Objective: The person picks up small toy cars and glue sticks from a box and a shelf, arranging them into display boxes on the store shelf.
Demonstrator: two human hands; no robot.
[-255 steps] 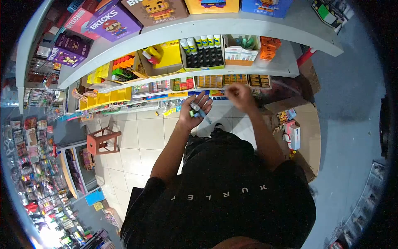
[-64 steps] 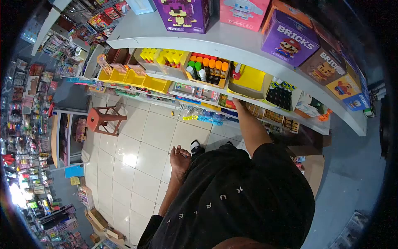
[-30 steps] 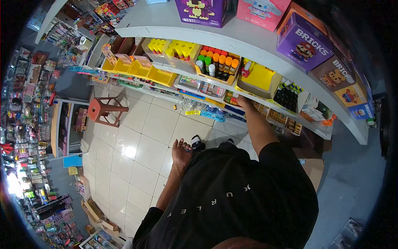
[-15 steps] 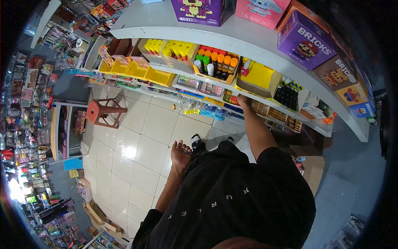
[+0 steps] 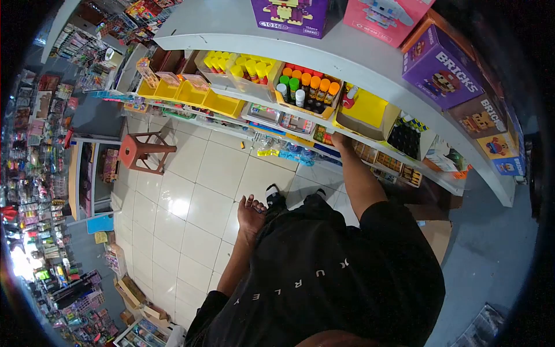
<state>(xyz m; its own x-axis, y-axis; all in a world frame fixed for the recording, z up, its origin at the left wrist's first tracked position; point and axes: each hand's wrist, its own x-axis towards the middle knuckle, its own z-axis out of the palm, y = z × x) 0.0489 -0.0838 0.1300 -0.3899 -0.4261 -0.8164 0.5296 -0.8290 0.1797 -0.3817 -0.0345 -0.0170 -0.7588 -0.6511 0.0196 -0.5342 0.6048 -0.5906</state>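
My right arm stretches forward to the lower shelf, and my right hand (image 5: pixel 341 140) is at a small colourful box (image 5: pixel 323 135) there. The fingers are hidden by the shelf edge, so I cannot make out whether they grip it. Above that hand stands a mostly bare yellow display tray (image 5: pixel 364 107) with a red and white bottle (image 5: pixel 349 98) in it. My left hand (image 5: pixel 251 214) hangs beside my body over the tiled floor, palm up, fingers loosely curled and apart, holding nothing.
Orange-capped bottles (image 5: pixel 312 87), yellow-capped bottles (image 5: pixel 252 68) and yellow bins (image 5: pixel 193 95) line the shelf. Boxed brick sets (image 5: pixel 442 72) stand on the top ledge (image 5: pixel 231 36). A red-brown stool (image 5: pixel 136 151) is on the floor at left. Packed goods hang along the left wall.
The view has shifted slightly, so the shelf boxes sit a little farther right and lower. My right hand stays at the lower shelf, and my left hand hardly moves.
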